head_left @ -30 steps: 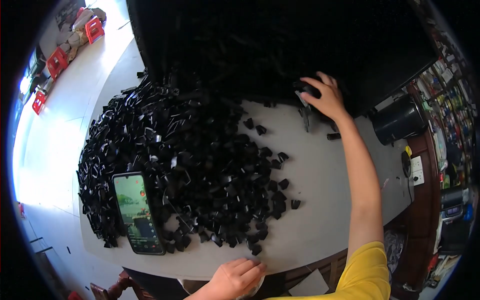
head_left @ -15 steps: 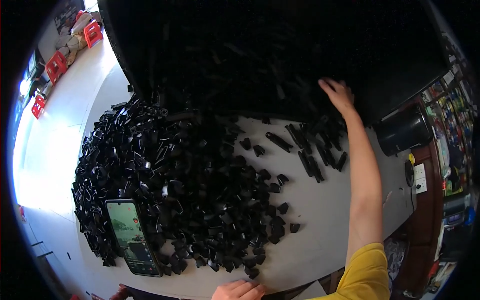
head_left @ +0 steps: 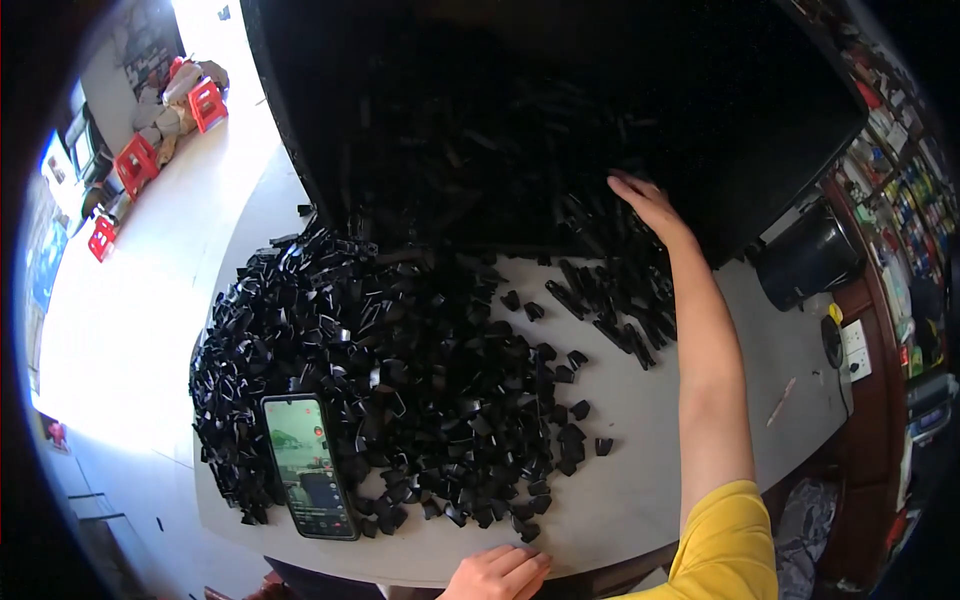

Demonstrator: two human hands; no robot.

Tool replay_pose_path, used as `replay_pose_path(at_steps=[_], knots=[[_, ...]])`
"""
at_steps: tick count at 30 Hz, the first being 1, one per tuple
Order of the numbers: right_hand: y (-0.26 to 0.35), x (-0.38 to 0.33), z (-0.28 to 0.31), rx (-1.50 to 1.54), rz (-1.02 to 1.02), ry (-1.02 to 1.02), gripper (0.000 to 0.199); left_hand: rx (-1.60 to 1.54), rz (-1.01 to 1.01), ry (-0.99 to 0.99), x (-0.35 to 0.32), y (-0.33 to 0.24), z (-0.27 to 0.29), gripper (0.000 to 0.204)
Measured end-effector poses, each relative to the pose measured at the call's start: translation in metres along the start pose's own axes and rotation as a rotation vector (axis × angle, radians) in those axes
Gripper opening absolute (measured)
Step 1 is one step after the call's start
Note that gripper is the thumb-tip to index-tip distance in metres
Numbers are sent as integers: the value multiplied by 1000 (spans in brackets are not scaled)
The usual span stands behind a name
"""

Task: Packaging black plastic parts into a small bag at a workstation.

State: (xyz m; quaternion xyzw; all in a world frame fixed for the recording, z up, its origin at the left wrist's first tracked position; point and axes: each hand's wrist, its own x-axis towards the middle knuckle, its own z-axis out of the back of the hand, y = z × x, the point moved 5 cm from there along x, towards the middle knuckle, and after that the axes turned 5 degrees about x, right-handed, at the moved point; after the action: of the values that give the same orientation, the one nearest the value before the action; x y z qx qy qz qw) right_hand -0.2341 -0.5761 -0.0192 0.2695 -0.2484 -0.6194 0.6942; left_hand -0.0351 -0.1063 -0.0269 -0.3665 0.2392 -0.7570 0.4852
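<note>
My right hand [head_left: 648, 208] reaches into the opening of a large black box [head_left: 790, 120], its fingers stretched out and its thumb side to the left. Against its palm side and below it lies a heap of long, narrow black plastic strips [head_left: 625, 305], running from the box out onto the grey table [head_left: 640, 450]. At the table's near edge my left hand [head_left: 497, 574] rests with fingers curled together; nothing shows in it. A big pile of small, angular black plastic pieces [head_left: 400, 360] covers the table's left half. More dark strips lie inside the box, hard to make out.
A phone [head_left: 308, 467] with a lit screen leans on the pile's near side. A black cylindrical container [head_left: 808, 258] lies at the right, near a white socket plate [head_left: 856, 350]. Red stools [head_left: 208, 105] and bags stand on the floor far left.
My right hand has come slightly nearer and left, and more black strips now lie heaped at the box opening. The whole view has shifted a little. My left hand stays at the edge.
</note>
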Motion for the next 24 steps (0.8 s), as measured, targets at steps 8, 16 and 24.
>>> replay_pose_path(at_steps=[8, 16, 24], knots=[[20, -52, -29, -67, 365, 320, 61, 98, 24, -10, -2, -12, -3, 20], [32, -144, -26, -111, 519, 501, 40, 214, -33, 67, -1, -5, -11, 15], [-84, -148, 62, 209, 244, -217, 37, 251, -6, 108, -4, -6, -25, 19]])
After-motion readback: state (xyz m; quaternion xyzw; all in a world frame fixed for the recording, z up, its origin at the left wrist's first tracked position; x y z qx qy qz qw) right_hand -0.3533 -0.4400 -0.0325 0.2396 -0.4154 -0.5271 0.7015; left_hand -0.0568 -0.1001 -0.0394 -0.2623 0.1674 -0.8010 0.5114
